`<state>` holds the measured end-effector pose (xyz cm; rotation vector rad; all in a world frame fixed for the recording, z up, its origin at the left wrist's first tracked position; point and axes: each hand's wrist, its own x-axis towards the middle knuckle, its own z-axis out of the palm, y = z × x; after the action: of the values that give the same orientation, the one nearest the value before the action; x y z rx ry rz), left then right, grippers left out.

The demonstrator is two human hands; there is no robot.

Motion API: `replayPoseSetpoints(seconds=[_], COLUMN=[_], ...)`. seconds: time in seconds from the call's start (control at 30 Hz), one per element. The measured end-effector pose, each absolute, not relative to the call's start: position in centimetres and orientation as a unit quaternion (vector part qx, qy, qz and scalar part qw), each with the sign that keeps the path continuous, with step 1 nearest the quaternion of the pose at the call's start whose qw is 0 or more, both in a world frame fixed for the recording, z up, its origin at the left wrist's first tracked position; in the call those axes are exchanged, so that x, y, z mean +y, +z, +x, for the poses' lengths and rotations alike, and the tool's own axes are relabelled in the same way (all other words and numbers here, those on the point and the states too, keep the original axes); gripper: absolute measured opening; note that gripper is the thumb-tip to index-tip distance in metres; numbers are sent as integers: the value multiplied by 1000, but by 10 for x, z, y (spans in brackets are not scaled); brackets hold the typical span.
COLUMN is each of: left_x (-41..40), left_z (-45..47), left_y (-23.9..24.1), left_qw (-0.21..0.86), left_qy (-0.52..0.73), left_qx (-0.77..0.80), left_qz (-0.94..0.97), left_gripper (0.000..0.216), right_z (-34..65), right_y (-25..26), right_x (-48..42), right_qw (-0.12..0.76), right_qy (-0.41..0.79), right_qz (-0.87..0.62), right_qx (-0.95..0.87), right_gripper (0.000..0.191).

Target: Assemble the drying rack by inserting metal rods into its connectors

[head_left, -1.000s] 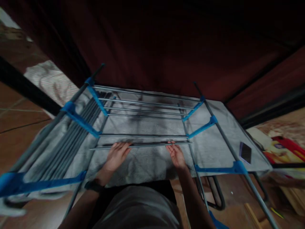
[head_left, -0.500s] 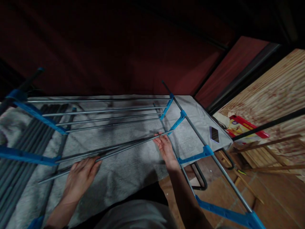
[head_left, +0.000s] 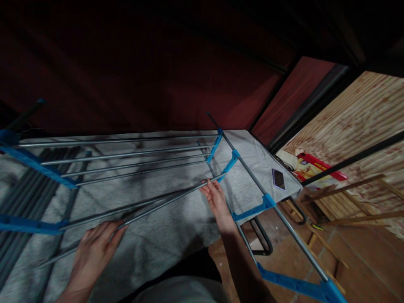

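The left hand (head_left: 94,252) and right hand (head_left: 216,200) held one grey rod (head_left: 158,207) with their fingers, beside a blue bracket (head_left: 231,161).

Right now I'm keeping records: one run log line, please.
left hand: holding grey rod; right hand: holding same rod near blue bracket

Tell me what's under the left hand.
A thin grey rod runs under the left hand, emerging on both sides; grey cloth shows around it. The covered stretch, and anything below the hand, can't be seen.
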<state>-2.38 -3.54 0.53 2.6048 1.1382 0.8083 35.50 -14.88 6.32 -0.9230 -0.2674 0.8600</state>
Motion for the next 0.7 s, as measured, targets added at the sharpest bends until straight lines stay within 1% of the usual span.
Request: replayPoseSetpoints(seconds=[0.13, 0.37, 0.57, 0.7], left_x=[-36, -36, -36, -38], left_z=[-26, -28, -28, -24], left_y=[-1, -10, -17, -12], left_qw=[107, 106, 87, 95], left_qy=[267, 255, 257, 262], left_qx=[389, 397, 401, 389], left_qz=[875, 875, 875, 878], left_gripper=[55, 57, 53, 48], right_z=[356, 357, 359, 358], right_y=[57, 40, 28, 26], right_x=[-145, -138, -138, -141], right_qw=[792, 784, 780, 782], right_qy=[408, 423, 433, 433], right_qz=[-436, -446, -445, -442], right_qx=[-123, -83, -75, -76], right_gripper=[40, 35, 33, 25])
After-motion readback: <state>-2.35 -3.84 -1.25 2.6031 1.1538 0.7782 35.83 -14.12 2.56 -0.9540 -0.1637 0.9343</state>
